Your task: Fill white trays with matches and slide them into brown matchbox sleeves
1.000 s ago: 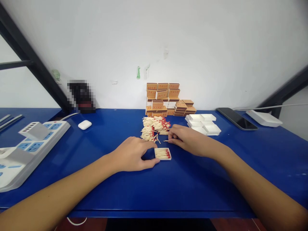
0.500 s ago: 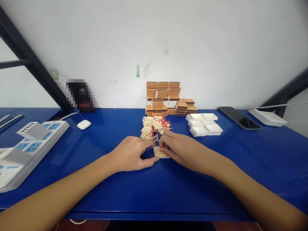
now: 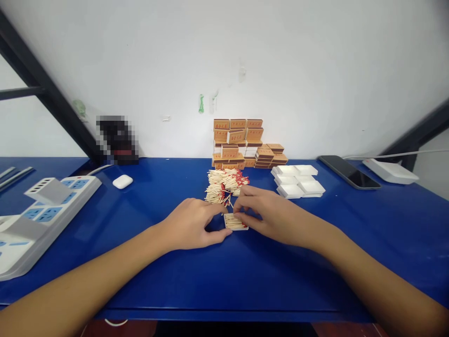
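A small white matchbox tray (image 3: 238,230) lies on the blue table, filled with matches (image 3: 233,222) whose red heads show at its right end. My left hand (image 3: 191,224) steadies the tray's left end, forefinger at the far corner and thumb at the near one. Over the right part of the tray, my right hand (image 3: 270,213) has its thumb and fingers bent together at the matches; what lies between the fingertips is too small to make out. Just behind both hands is a heap of loose red-headed matches (image 3: 224,180), partly covered by my right hand.
Orange-brown matchboxes (image 3: 238,135) are stacked against the wall. Stacked white trays (image 3: 298,182) stand right of the match heap. A phone (image 3: 349,172) and a white flat device (image 3: 390,172) lie further right. Leftward are a white case (image 3: 122,181) and a power strip (image 3: 75,199).
My right hand has lifted slightly and its fingers have shifted, so the red match heads at the tray's right end now show. My left hand has stayed in place.
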Motion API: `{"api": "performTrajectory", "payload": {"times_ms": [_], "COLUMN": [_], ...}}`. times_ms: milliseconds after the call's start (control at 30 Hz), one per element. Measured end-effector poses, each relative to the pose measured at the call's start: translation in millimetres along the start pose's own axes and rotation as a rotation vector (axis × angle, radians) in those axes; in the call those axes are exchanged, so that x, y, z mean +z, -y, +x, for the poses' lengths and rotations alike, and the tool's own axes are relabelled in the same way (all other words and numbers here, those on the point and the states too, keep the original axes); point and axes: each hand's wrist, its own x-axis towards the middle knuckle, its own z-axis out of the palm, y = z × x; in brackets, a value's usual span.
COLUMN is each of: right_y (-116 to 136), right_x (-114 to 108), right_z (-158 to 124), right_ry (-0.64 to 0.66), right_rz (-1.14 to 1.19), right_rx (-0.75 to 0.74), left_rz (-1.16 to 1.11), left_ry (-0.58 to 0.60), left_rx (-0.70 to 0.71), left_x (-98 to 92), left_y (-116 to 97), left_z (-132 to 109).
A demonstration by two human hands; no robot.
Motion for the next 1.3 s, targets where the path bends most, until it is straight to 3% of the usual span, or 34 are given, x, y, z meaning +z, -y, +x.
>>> {"api": "performTrajectory", "payload": {"times_ms": [133, 367, 1000, 1300], "right_y": [-15, -34, -29, -26], "right_x": [0, 19, 16, 2], "right_z": [4, 13, 13, 3], "right_ry": [-0.118, -0.071, -0.032, 0.003], "right_rz": [-0.016, -0.083, -0.179, -0.132], "right_rx": [0.009, -0.043, 0.011, 0.080], "left_rz": [-0.020, -0.003, 0.000, 0.004], "left_ry": [0.016, 0.047, 0.037, 0.021], "left_rx": [0.004, 0.012, 0.025, 0.045], "left_x": [-0.4, -2.0, -1.6, -1.4], "left_y": [-2, -6, -4, -3], "left_z": [-1, -2, -2, -2]}}
